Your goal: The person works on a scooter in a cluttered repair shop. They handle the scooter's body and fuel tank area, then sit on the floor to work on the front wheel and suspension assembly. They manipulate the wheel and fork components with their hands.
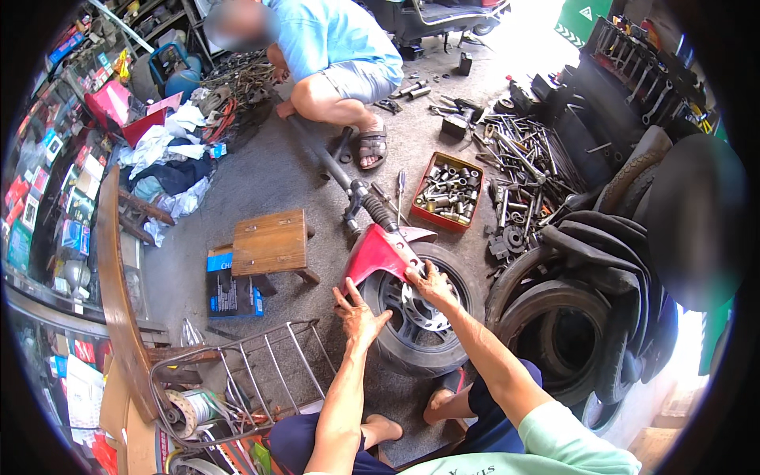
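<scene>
1. A glass display case [47,202] full of small boxes stands well to the left of the left hand.
2. Nearer to that hand, a wooden bench [119,293] shows its long curved rail.
3. A blue and black box [235,289] lies left of the left hand and a little beyond it, partly beneath a wooden stool [271,240].
4. A metal rack [273,360] of bent bars lies just left of the left wrist, on the near side.
5. A co-worker [336,47] in a blue shirt squats well beyond both hands, one hand near the far end of a dark fork tube [336,169].
6. The left hand [360,321] is unclenched, fingers spread, fingertips at the lower edge of a red fender [374,257]; whether they press on it cannot be told.
7. The fender sits just beyond and between the hands, over a wheel [416,339] that lies right of the left hand and under the right.
8. The right hand [431,286] bends its fingers at the fender's right side, above the brake disc [425,313]; whether it grips anything cannot be told.
9. Beyond the right hand stands a red tin [439,224] of sockets.
10. Farther right are loose wrenches [530,154] and, nearer, stacked tyres [514,317].
</scene>
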Demonstrator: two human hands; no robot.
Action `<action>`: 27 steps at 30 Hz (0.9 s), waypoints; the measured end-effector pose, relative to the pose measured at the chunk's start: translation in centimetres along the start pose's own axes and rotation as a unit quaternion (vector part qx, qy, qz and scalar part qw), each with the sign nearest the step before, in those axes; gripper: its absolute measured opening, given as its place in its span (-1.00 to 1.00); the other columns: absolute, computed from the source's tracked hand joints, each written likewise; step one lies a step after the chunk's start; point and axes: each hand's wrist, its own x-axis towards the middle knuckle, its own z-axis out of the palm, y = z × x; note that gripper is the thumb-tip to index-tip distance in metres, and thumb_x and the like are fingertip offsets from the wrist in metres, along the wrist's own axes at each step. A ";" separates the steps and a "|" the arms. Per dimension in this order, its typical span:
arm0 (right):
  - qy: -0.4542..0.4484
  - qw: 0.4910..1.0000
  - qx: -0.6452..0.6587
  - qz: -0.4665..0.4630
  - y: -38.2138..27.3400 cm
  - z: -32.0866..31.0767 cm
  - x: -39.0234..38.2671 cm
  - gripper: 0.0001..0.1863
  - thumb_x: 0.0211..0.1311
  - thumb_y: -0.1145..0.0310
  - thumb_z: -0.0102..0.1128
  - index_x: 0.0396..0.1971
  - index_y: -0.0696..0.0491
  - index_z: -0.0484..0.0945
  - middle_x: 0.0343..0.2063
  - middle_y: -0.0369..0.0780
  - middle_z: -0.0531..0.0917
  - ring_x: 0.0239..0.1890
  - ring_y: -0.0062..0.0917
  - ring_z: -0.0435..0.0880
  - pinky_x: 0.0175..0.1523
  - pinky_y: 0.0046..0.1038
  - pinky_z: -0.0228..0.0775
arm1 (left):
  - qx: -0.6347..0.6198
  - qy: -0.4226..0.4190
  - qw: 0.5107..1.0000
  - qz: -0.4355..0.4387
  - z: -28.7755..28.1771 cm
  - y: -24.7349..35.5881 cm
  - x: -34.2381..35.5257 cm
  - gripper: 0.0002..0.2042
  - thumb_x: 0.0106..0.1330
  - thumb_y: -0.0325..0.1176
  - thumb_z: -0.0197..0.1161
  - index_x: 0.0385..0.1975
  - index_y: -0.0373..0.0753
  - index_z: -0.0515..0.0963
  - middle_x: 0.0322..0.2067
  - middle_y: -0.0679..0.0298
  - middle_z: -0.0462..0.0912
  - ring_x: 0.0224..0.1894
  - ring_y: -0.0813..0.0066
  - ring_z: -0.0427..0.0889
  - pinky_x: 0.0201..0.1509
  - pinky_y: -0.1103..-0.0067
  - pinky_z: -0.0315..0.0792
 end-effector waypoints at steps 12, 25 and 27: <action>0.038 0.999 -0.032 -0.006 0.4 -0.4 0.2 -0.05 -0.19 -0.38 0.05 0.22 -0.18 0.11 0.11 0.17 0.18 0.17 0.14 0.09 0.20 0.02 -0.05 | -0.036 0.025 0.999 0.004 0.9 0.3 -0.3 0.15 -0.18 -0.19 0.44 0.26 -0.08 -0.43 0.19 -0.28 -0.31 0.09 -0.48 0.03 0.08 0.03 0.21; 0.055 0.998 -0.028 0.003 0.7 0.4 0.1 -0.08 -0.21 -0.35 0.13 0.20 -0.22 0.16 0.12 0.09 0.20 0.18 0.09 0.08 0.14 0.04 0.05 | -0.033 0.050 0.998 0.014 0.7 0.2 -0.4 0.14 -0.20 -0.23 0.45 0.25 -0.13 -0.39 0.17 -0.28 -0.23 0.10 -0.37 0.07 0.11 0.09 0.19; 0.056 0.998 -0.022 -0.001 0.9 0.4 0.4 -0.09 -0.22 -0.34 0.13 0.19 -0.23 0.17 0.12 0.07 0.20 0.18 0.09 0.08 0.14 0.04 0.06 | -0.042 0.041 0.998 0.013 0.5 0.4 -0.5 0.13 -0.20 -0.22 0.45 0.25 -0.13 -0.38 0.16 -0.28 -0.22 0.09 -0.37 0.08 0.11 0.10 0.20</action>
